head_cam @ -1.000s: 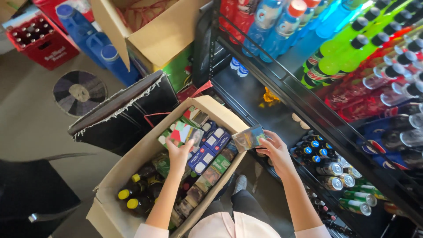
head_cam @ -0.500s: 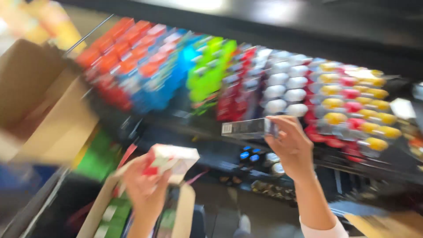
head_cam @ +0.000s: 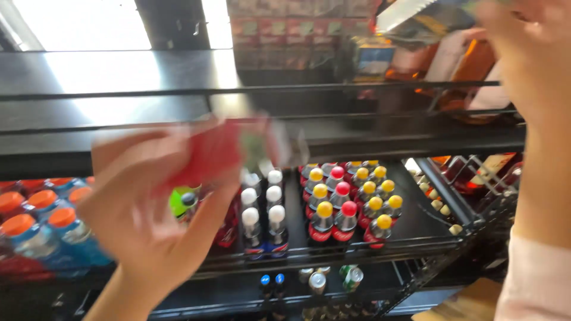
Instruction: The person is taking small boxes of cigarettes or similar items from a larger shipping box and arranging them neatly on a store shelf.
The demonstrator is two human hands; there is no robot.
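Note:
My left hand (head_cam: 143, 220) is raised in front of the shelves, blurred by motion, with its fingers closed on a small red and white box (head_cam: 229, 148). My right hand (head_cam: 526, 47) is up at the top right, holding a flat grey pack (head_cam: 404, 13) near the upper shelf (head_cam: 250, 89). Behind that pack, small boxes and amber packets (head_cam: 452, 59) stand on the upper shelf.
A black wire rack (head_cam: 333, 252) holds rows of bottles: yellow and red caps (head_cam: 348, 202) in the middle, white caps (head_cam: 262, 205), and orange-capped blue bottles (head_cam: 41, 232) at the left. Cans (head_cam: 333, 276) sit on a lower shelf. A cardboard corner (head_cam: 470, 300) shows at the bottom right.
My view has swung up from the open carton on the floor to the shelves. Both hands have risen with their packs, the right one up to the top shelf.

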